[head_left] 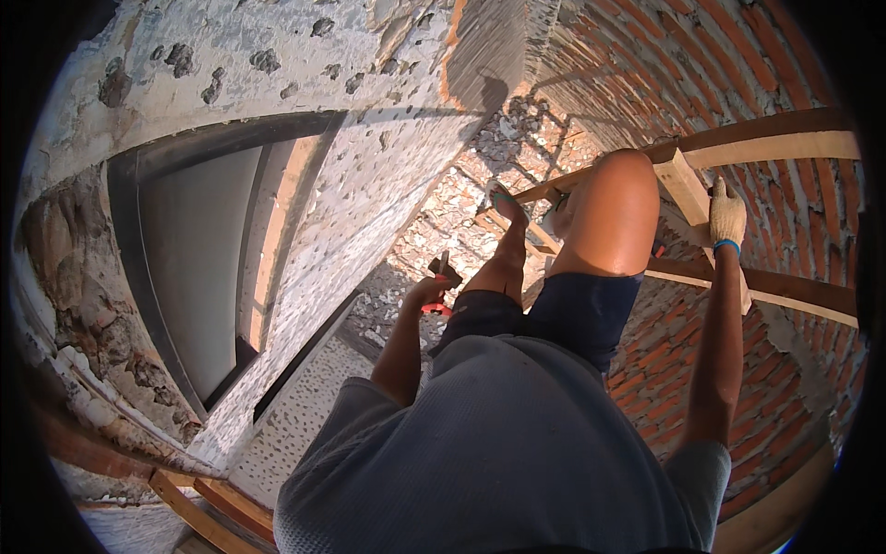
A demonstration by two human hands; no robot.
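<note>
Low on my left side, my left hand [428, 292] is closed around a red and black tool [447, 273] with a short pale tip pointing up. Much of its body is hidden by the hand and the shadow, so its exact kind is unclear. Over on the right, my right hand [728, 214] wears a cream knit glove with a blue cuff. It grips the edge of a slanting wooden board [686, 192] that joins two long timber rails. The fingers' far side is hidden behind the glove.
Rubble [526, 138] covers the floor far below my feet. A pitted white wall [369, 175] with a dark-framed opening [138, 249] rises on the left. On the right stands a brick wall [720, 55], crossed by an upper rail [784, 148] and a lower rail [794, 294].
</note>
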